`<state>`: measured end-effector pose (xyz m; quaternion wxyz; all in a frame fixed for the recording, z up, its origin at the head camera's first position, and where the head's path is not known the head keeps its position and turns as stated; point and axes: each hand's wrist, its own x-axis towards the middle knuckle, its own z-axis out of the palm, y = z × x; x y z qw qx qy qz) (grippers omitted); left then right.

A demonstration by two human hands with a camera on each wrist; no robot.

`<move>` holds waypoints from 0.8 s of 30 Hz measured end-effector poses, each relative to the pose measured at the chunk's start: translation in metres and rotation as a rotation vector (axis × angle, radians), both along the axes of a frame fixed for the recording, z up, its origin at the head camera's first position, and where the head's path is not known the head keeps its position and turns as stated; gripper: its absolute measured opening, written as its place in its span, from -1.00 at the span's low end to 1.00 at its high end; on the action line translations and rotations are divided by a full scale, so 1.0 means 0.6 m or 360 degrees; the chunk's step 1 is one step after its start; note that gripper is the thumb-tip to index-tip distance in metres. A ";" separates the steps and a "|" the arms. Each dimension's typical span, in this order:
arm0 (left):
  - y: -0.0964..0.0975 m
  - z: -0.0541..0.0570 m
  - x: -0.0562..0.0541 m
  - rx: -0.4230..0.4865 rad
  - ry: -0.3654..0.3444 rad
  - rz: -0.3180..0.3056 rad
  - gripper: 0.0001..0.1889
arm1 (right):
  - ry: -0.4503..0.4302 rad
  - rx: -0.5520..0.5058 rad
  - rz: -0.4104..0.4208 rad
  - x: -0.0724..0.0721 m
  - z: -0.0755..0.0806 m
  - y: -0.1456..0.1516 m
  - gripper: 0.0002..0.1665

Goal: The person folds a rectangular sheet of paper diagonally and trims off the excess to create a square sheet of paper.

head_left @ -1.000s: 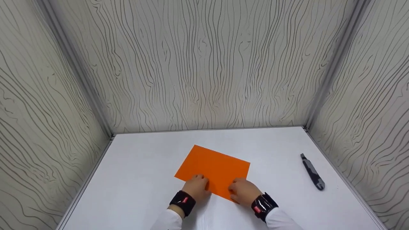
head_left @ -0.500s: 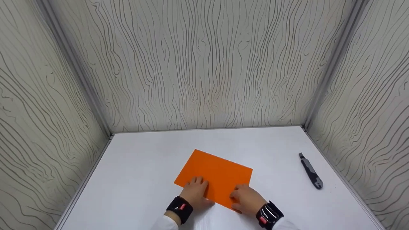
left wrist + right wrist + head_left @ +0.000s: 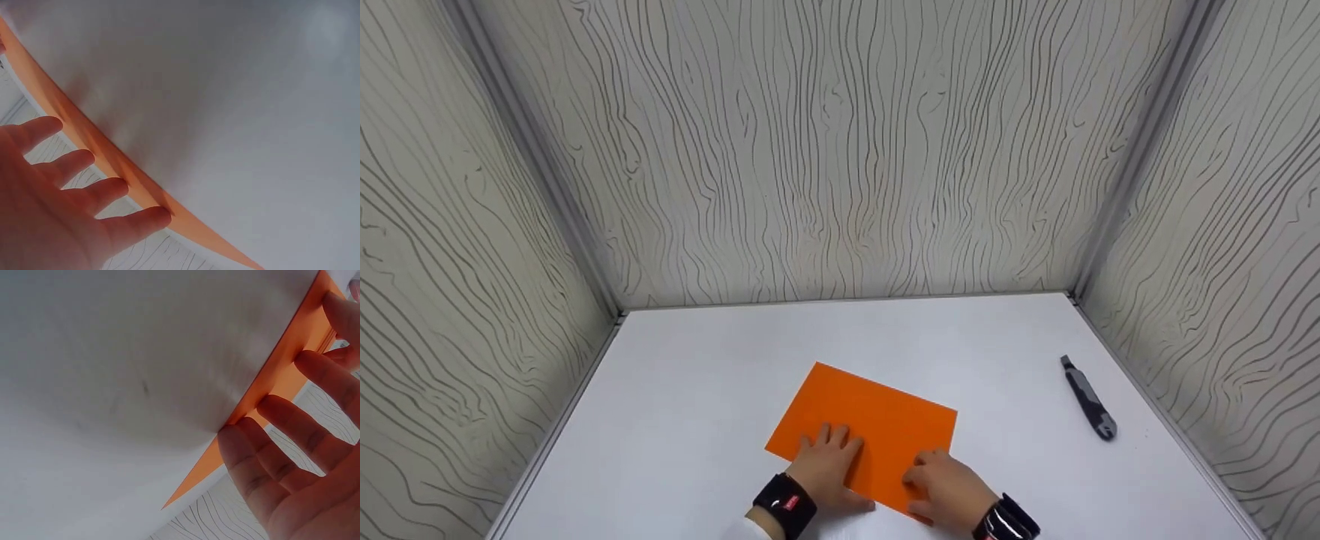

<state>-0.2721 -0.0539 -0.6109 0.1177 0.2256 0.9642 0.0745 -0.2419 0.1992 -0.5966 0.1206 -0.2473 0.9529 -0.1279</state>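
An orange sheet of paper (image 3: 896, 420) lies flat on the white table, turned at an angle, its near edge running under both hands. On the left part of that edge rests my left hand (image 3: 826, 466), its fingers spread and fairly straight on the paper, the thumb out to the side off the edge. At the sheet's near right corner, my right hand (image 3: 952, 487) touches the paper with bent, relaxed fingers. In the left wrist view, separate fingertips (image 3: 163, 216) press on the orange strip. The right wrist view shows the thumb and fingertips (image 3: 270, 405) along the near edge.
A black and grey utility knife (image 3: 1089, 397) lies at the right of the white table (image 3: 690, 375). Wood-grain panels (image 3: 840, 150) enclose the table at the back and both sides. Both wrists wear black bands (image 3: 786, 504).
The orange sheet has slid toward the person, with both hands moving along. My left hand's fingers have gone from bunched to spread. The utility knife has stayed in its place.
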 end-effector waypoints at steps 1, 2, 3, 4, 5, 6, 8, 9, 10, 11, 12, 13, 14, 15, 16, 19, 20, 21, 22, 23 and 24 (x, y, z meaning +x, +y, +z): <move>-0.001 0.001 0.003 -0.0007 -0.0003 -0.0004 0.08 | -0.0034 -0.0002 -0.0009 0.003 0.001 0.000 -0.64; -0.001 0.001 0.005 -0.0013 -0.0006 -0.0009 0.09 | -0.0064 0.0001 -0.0015 0.006 0.003 0.000 -0.64; -0.002 0.000 0.008 -0.0014 -0.0013 -0.0014 0.09 | -0.0097 0.0001 -0.0024 0.008 0.005 0.001 -0.65; -0.002 0.001 0.010 -0.0016 -0.0019 -0.0019 0.10 | -0.0130 0.0003 -0.0034 0.011 0.006 0.002 -0.66; -0.003 0.000 0.013 -0.0018 -0.0024 -0.0025 0.10 | -0.0151 0.0006 -0.0035 0.013 0.008 0.002 -0.66; -0.003 0.001 0.015 -0.0017 -0.0025 -0.0031 0.09 | -0.0153 0.0010 -0.0025 0.015 0.008 0.004 -0.67; -0.003 0.000 0.017 -0.0012 -0.0037 -0.0035 0.08 | -0.0136 0.0015 0.0009 0.019 0.009 0.007 -0.67; -0.003 0.000 0.018 -0.0013 -0.0043 -0.0036 0.08 | -0.0119 0.0011 0.0031 0.020 0.010 0.009 -0.66; -0.003 0.001 0.018 -0.0014 -0.0046 -0.0037 0.07 | -0.0104 0.0010 0.0055 0.020 0.010 0.012 -0.64; -0.003 0.000 0.018 -0.0016 -0.0048 -0.0037 0.07 | -0.0091 0.0006 0.0075 0.021 0.009 0.014 -0.62; -0.003 0.001 0.018 -0.0018 -0.0054 -0.0038 0.06 | -0.0088 0.0000 0.0088 0.021 0.009 0.016 -0.58; -0.003 0.001 0.017 -0.0020 -0.0065 -0.0036 0.06 | -0.0096 -0.0014 0.0089 0.020 0.009 0.017 -0.52; -0.003 0.001 0.017 -0.0026 -0.0070 -0.0035 0.06 | -0.0100 -0.0030 0.0086 0.020 0.006 0.018 -0.46; -0.003 0.000 0.017 -0.0032 -0.0075 -0.0034 0.05 | -0.0107 -0.0043 0.0079 0.020 0.005 0.020 -0.38; -0.003 -0.001 0.017 -0.0038 -0.0076 -0.0036 0.05 | -0.0110 -0.0054 0.0072 0.020 0.003 0.021 -0.29; -0.004 0.000 0.017 -0.0047 -0.0081 -0.0043 0.05 | -0.0068 -0.0076 0.0053 0.018 -0.004 0.025 0.01; -0.005 0.000 0.017 -0.0050 -0.0075 -0.0051 0.05 | -0.0044 -0.0077 0.0054 0.016 -0.006 0.026 0.09; -0.005 0.001 0.017 -0.0051 -0.0069 -0.0060 0.05 | -0.0017 -0.0068 0.0057 0.014 -0.005 0.027 0.17; -0.006 0.003 0.017 -0.0049 -0.0062 -0.0069 0.05 | 0.0013 -0.0061 0.0062 0.012 -0.006 0.028 0.23; -0.006 0.005 0.016 -0.0046 -0.0063 -0.0073 0.04 | 0.0035 -0.0055 0.0065 0.009 -0.007 0.029 0.28; -0.007 0.006 0.016 -0.0042 -0.0062 -0.0077 0.04 | 0.0052 -0.0050 0.0069 0.007 -0.007 0.029 0.31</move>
